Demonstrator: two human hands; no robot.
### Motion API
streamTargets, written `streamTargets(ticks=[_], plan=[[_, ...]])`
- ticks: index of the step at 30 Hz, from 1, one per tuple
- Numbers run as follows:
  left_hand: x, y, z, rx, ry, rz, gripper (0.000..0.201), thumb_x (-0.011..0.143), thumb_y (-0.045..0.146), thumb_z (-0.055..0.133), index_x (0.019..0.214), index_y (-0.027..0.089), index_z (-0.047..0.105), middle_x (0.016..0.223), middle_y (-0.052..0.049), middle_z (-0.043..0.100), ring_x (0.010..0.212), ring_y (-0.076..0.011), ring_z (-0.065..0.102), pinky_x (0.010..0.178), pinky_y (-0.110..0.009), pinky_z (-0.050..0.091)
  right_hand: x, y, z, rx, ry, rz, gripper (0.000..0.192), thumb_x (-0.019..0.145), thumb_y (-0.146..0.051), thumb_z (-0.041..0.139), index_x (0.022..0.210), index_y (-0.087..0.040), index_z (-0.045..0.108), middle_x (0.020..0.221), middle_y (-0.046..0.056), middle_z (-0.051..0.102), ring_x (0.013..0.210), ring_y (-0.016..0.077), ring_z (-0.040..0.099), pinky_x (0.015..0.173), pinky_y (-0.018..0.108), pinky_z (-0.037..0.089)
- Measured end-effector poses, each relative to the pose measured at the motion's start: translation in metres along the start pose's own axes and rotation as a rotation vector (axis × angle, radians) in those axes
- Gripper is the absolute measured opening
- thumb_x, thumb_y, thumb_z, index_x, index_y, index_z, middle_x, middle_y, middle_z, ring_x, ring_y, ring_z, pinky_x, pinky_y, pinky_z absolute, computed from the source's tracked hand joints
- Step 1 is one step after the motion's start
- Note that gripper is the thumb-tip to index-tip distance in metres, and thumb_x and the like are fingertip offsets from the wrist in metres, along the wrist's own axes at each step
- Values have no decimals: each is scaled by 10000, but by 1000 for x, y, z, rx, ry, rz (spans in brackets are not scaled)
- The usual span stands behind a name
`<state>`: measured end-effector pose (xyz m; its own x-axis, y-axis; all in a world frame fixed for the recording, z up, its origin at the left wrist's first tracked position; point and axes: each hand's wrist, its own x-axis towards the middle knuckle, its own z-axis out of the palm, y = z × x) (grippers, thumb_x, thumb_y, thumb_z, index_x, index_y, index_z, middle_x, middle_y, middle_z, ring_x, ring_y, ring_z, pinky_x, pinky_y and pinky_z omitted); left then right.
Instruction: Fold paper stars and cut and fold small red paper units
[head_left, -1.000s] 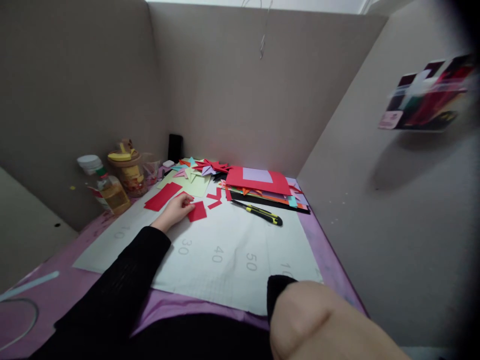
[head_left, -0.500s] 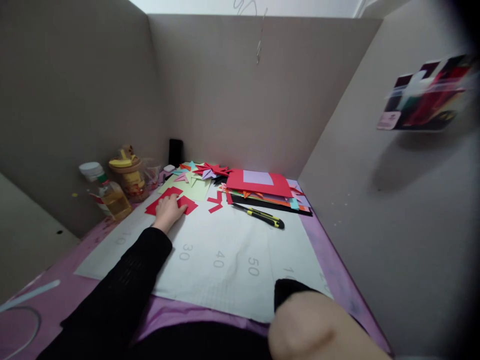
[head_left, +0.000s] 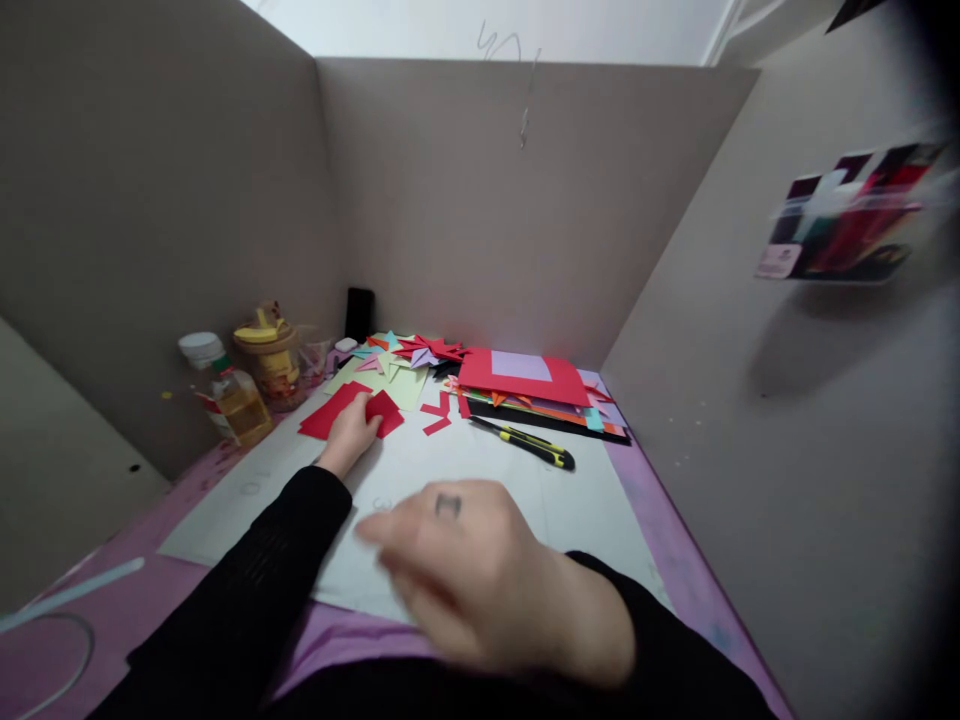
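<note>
The left hand (head_left: 354, 430) lay half-curled over flat red paper pieces (head_left: 388, 415), left on the white numbered sheet (head_left: 427, 465); hidden fingertips left its grip unclear. The blurred right hand (head_left: 457, 570), near, loosely bent, obscured printed numbers; I couldn't tell whether it held anything.

Our hands: two, a left hand (head_left: 352, 435) and a right hand (head_left: 472, 570).
Red sheets (head_left: 326, 412) by that left hand: we make out more than one; the exact number is hidden.
Small red scraps (head_left: 436, 426): at least three that we can separate.
Cutter knife (head_left: 529, 443): one.
Green-capped bottle (head_left: 241, 408): one.
White-lidded jar (head_left: 200, 346): one.
Yellow-lidded cup (head_left: 271, 367): one.
Folded paper shapes (head_left: 431, 348): several, overlapping too much for us to count.
</note>
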<state>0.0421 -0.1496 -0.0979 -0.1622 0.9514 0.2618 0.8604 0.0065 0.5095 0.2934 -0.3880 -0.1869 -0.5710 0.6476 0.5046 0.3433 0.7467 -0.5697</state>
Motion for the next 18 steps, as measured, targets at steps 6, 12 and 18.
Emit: streamTargets(ticks=[6,12,18], plan=[[-29,34,4,-432,-36,275,257,819,345,533,1023,189,530,954,-44,652,820,-179,607,727,-281,476,208,68,-92,-235,277,387,498,818,-271,541,1296,-164,452,1228,154,507,1053,240,537,829,347,479],[-40,45,6,-424,-90,408,355,814,318,586,1151,209,562,958,-46,666,814,-171,593,718,-273,460,188,106,-65,75,271,456,172,774,-240,521,815,-163,670,749,29,635,686,176,558,655,284,452],[-29,28,9,-285,-232,467,221,842,294,546,943,197,717,868,-57,679,793,-178,600,752,-280,445,189,113,-62,289,314,489,282,710,-246,565,966,-165,652,923,50,683,754,172,592,721,296,475]])
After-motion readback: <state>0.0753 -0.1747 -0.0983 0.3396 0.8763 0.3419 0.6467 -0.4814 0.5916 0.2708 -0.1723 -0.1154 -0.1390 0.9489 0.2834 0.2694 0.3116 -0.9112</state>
